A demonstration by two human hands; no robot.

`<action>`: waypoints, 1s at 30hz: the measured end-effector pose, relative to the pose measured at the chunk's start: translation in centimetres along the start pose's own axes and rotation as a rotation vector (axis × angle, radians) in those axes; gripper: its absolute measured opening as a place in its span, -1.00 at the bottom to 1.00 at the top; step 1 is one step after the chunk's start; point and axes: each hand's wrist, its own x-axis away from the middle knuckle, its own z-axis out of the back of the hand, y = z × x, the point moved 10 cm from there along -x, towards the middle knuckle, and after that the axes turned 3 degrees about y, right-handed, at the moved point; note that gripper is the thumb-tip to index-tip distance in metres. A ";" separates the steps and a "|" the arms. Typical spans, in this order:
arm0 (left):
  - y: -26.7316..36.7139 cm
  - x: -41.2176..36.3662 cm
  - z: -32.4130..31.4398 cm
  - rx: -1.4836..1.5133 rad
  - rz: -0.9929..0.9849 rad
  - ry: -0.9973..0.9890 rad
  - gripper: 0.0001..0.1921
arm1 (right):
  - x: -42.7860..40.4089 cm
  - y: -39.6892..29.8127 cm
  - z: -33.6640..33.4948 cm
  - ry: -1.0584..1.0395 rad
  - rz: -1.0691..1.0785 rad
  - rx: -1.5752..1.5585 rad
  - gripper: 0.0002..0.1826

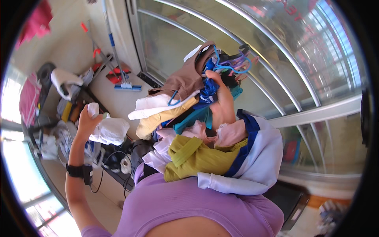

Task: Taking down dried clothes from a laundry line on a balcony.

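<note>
My left hand (88, 120) is raised at the left and pinches a white cloth item (110, 130), which hangs bunched below the fingers. In front of my chest, my right hand (219, 96) grips a thick bundle of clothes on hangers. A blue plastic hanger (232, 69) and several others stick out beyond that hand. Within the bundle are a brown garment (186, 72), a tan one (165, 118) and a teal one (192, 118). Over my right forearm lie an olive-green garment (204, 160) and a white garment with navy trim (263, 154). These hide most of that arm.
A cluttered rack (94, 100) stands at the left, with shoes and bags on it. Against the wall lean a blue-headed mop (128, 86) and a red dustpan (117, 75). Glass doors with metal bars (260, 26) rise at the right. A black cable (103, 170) hangs by my left wrist.
</note>
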 end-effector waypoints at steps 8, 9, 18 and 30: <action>9.8 -25.0 -8.3 0.042 -0.237 -0.141 -0.56 | 5.3 -5.6 -0.4 0.163 0.196 0.020 -0.72; 10.7 -28.5 -9.6 0.003 -0.300 -0.131 -0.54 | 5.5 -6.2 -0.8 -0.052 0.360 0.138 -0.69; 9.9 -54.2 -15.2 -0.049 -0.176 -0.160 -0.36 | 4.0 -3.8 2.6 0.189 0.484 0.350 -0.58; 12.8 -54.5 -12.6 -0.499 -0.661 0.082 -0.59 | 4.9 1.6 11.2 0.827 0.297 -0.271 -0.62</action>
